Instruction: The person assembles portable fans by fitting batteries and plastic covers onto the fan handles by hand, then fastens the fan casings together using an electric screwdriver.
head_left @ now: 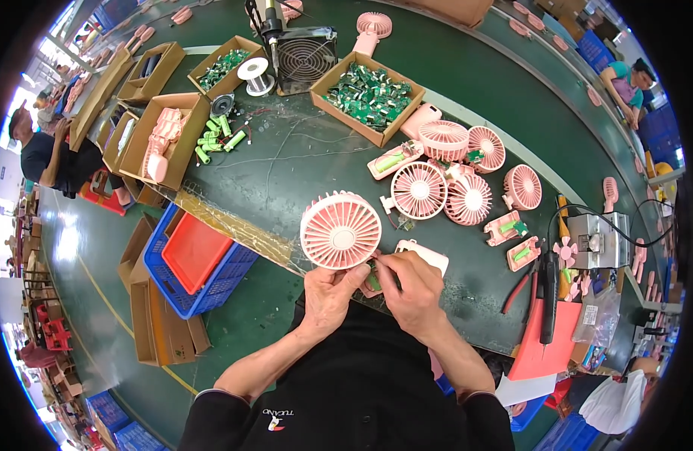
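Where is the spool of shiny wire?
The spool of wire sits at the far side of the table, between the small cardboard box and the black grille fan.

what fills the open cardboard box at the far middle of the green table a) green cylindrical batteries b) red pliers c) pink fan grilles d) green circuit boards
d: the open cardboard box is heaped with small green circuit boards, while the loose green cylindrical batteries lie on the table to its left.
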Tool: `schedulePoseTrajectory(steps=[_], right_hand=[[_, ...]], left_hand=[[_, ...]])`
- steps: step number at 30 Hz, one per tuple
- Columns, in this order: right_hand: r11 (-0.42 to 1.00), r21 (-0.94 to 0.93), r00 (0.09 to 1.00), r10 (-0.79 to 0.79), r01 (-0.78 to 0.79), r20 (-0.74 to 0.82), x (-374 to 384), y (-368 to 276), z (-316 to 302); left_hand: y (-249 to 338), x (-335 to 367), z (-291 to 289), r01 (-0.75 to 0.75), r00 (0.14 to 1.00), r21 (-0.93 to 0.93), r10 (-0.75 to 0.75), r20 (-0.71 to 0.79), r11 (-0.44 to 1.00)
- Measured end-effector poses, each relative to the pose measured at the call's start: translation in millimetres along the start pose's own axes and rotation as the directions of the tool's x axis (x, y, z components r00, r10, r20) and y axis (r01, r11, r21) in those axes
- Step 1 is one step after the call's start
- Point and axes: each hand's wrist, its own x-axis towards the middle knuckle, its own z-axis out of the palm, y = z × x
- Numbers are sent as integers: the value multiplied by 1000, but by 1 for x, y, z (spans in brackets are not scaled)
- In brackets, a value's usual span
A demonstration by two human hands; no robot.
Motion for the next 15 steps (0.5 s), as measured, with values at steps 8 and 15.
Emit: schedulePoseTrajectory(steps=[8,15], right_hand=[[996,56,996,66,-70,64,-1,4,-1],[976,160,986,137,-150,90,0,7,-1]], left_hand=[[1,1,1,-4,1000,38,4,-10,999],[0,0,-1,-4,1000,50,3,5,999]])
